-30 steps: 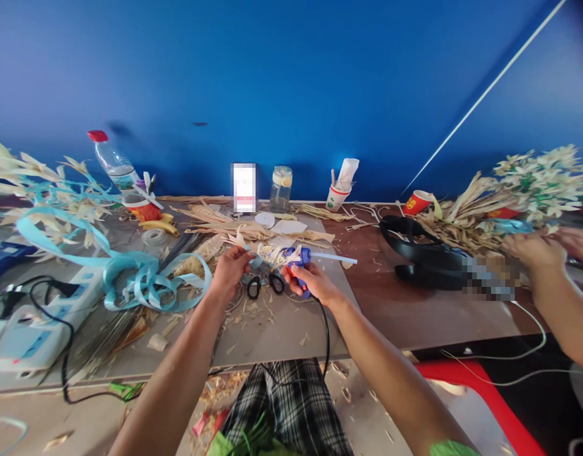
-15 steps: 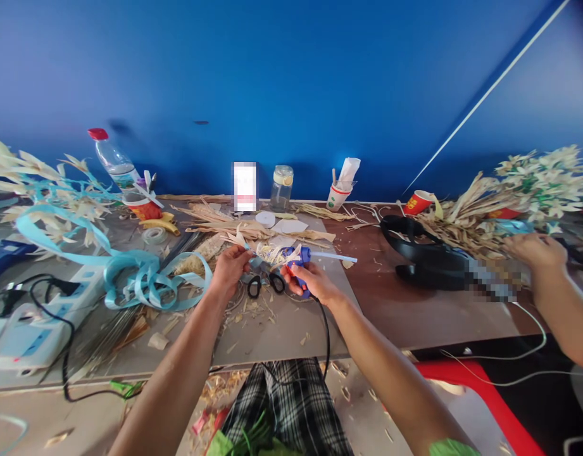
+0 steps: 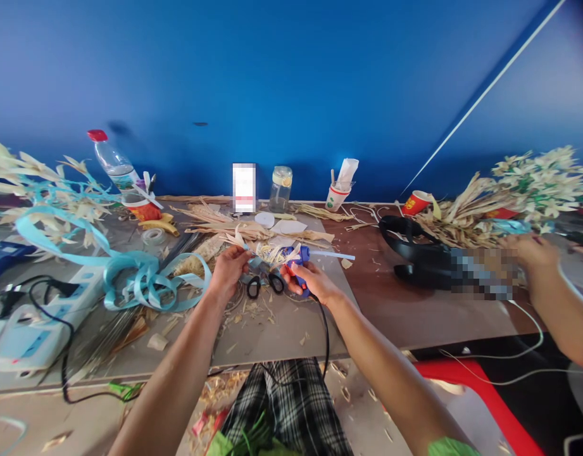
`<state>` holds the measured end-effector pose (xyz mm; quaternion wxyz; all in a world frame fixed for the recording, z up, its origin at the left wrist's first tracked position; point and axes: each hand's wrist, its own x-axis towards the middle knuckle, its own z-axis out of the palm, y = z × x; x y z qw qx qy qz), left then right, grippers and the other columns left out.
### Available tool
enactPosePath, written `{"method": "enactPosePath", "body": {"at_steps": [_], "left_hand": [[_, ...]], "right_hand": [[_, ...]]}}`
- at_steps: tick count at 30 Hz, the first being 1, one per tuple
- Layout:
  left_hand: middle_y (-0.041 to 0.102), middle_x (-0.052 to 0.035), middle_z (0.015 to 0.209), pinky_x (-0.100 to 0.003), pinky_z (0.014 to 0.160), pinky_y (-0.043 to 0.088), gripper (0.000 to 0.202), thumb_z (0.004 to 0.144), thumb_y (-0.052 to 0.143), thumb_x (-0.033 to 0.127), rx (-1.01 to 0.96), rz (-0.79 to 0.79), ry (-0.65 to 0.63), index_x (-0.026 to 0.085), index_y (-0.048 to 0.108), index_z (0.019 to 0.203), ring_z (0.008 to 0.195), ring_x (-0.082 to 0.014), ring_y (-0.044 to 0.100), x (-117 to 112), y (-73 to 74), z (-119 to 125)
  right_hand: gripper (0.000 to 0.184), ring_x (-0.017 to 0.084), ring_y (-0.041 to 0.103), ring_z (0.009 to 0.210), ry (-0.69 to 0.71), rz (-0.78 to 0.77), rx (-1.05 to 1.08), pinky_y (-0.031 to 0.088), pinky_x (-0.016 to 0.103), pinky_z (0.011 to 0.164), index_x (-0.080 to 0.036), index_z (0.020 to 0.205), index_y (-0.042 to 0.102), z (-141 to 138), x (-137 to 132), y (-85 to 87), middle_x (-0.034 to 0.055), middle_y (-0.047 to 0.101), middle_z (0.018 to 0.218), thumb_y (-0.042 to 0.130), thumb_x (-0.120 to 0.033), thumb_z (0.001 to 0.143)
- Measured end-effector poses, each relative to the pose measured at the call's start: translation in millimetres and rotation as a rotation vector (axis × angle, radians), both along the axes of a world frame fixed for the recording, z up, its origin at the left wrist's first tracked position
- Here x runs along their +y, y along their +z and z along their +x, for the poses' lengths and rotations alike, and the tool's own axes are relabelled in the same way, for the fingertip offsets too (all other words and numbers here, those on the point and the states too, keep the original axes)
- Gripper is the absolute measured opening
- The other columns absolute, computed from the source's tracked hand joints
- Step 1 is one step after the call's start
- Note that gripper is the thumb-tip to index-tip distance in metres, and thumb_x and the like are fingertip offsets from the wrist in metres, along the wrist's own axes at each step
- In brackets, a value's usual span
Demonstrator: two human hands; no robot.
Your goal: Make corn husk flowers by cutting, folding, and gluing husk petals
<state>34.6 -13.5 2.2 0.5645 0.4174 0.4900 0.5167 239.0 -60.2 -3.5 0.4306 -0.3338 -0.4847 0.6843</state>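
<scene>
My left hand (image 3: pixel 230 269) pinches a small pale flower (image 3: pixel 237 239) of dried husk, its petals pointing up above my fingers. My right hand (image 3: pixel 313 280) is wrapped round a blue glue gun (image 3: pixel 299 256), with a whitish glue stick (image 3: pixel 336 255) sticking out of its back to the right. The gun's nose faces the flower, among pale strips that hide its tip. Between my hands lie scissors (image 3: pixel 254 287) with black handles. A light blue ribbon (image 3: pixel 151 278) lies in loops left of my left hand.
Behind my hands are dried husks (image 3: pixel 215 218), a phone (image 3: pixel 244 189), a glass jar (image 3: pixel 281 190) and a paper cup (image 3: pixel 337 196). A power strip (image 3: pixel 58 316) and a bottle (image 3: pixel 113 161) are at left. To the right are a black headset-like object (image 3: pixel 414 253) and another person's hand (image 3: pixel 533 256).
My hands hold nearly the same pose, with the flower and glue gun almost still. At the right, the other person's hand has shifted slightly left, and a dark tool now shows beyond it.
</scene>
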Motion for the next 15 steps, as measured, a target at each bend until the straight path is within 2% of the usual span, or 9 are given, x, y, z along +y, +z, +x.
{"method": "enactPosePath", "body": {"at_steps": [15], "left_hand": [[0.055,0.0033,0.054,-0.020,0.042,0.022,0.031,0.053,0.077,0.034,0.021,0.008,-0.006,0.014,0.057,0.065,0.041,-0.0041,0.039,0.3,-0.2,1.1]], "right_hand": [[0.040,0.004,0.043,0.043,-0.005,-0.025,0.010,0.027,0.020,0.041,-0.013,0.082,0.064,0.7,-0.1,1.4,-0.0004,0.056,0.069,0.065,-0.052,0.074]]}}
